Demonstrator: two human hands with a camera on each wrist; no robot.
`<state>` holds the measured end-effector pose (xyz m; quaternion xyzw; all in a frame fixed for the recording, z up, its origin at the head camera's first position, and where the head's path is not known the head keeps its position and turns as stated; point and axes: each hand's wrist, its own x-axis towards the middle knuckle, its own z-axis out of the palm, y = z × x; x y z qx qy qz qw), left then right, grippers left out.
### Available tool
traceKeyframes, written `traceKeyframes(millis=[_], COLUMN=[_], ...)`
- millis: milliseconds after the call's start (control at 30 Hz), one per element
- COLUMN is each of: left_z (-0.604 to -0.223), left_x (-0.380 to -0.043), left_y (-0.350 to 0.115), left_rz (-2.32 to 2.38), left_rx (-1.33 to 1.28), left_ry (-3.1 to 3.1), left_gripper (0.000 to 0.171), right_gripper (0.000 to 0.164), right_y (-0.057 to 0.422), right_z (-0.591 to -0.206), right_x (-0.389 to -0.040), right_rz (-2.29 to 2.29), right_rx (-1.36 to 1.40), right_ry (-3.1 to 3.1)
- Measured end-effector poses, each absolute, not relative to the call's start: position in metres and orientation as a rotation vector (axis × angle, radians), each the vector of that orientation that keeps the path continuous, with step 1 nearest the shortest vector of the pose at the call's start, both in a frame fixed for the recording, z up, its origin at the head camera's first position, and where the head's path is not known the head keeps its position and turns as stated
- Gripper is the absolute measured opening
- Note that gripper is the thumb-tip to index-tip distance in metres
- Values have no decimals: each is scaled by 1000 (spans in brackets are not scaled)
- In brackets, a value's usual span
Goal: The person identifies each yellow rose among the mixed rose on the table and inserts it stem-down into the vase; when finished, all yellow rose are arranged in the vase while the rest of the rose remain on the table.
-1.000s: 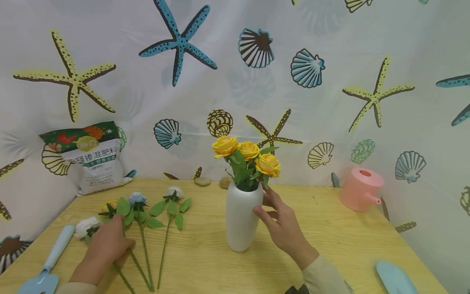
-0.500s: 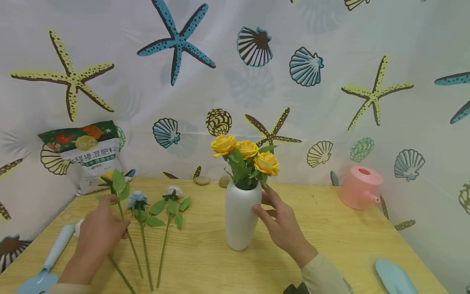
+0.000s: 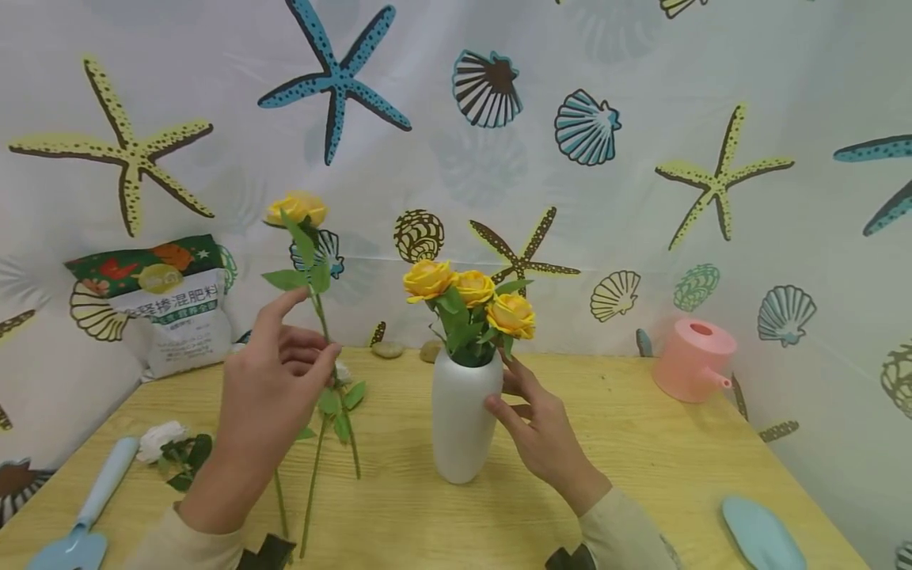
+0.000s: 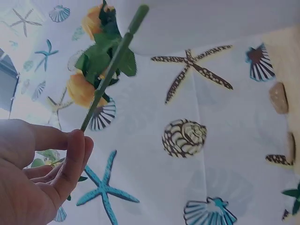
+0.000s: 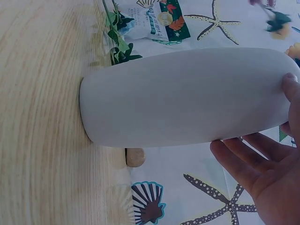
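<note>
My left hand point(image 3: 264, 388) pinches the green stem point(image 4: 111, 70) of a yellow rose point(image 3: 298, 210), raised above the table with its bloom up. A white vase point(image 3: 463, 427) stands upright in the middle, with several yellow roses point(image 3: 511, 315) in it. Thumb and fingers of my right hand point(image 3: 547, 439) grip the vase's right side near the top. On the left of the table lies a white rose point(image 3: 162, 440). Another white rose point(image 3: 343, 372) and its leaves show past my left hand, which hides the blue rose.
A light blue trowel point(image 3: 96, 499) lies at the left edge, and a fertilizer bag point(image 3: 178, 317) leans at the back left. Two stones point(image 3: 387, 349) sit by the shell-print cloth. On the right are a pink watering can point(image 3: 693, 362) and a light blue scoop-shaped piece point(image 3: 764, 532).
My left hand has picked up the yellow rose from the table, lifted it and carried it rightward toward the vase. My right hand has stayed on the vase.
</note>
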<state>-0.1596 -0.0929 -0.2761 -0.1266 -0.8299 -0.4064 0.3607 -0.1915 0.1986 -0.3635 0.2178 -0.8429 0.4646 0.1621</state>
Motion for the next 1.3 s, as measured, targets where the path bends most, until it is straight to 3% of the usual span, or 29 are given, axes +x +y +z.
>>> traceKeyframes(millis=[333, 667, 1300], left_z=[-241, -228, -265], left_x=[-172, -190, -196], left_y=[-26, -1, 16], left_rz=[-1154, -1059, -929], left_rx=[-594, -697, -757], left_ry=[-1858, -1602, -1682], left_gripper=[65, 58, 48], right_gripper=[65, 66, 66], right_y=[199, 200, 200], right_z=[-363, -363, -362], right_x=[-192, -192, -191], right_rz=[1322, 1321, 1327], right_rx=[626, 612, 629], right_ry=[-2407, -2417, -2403])
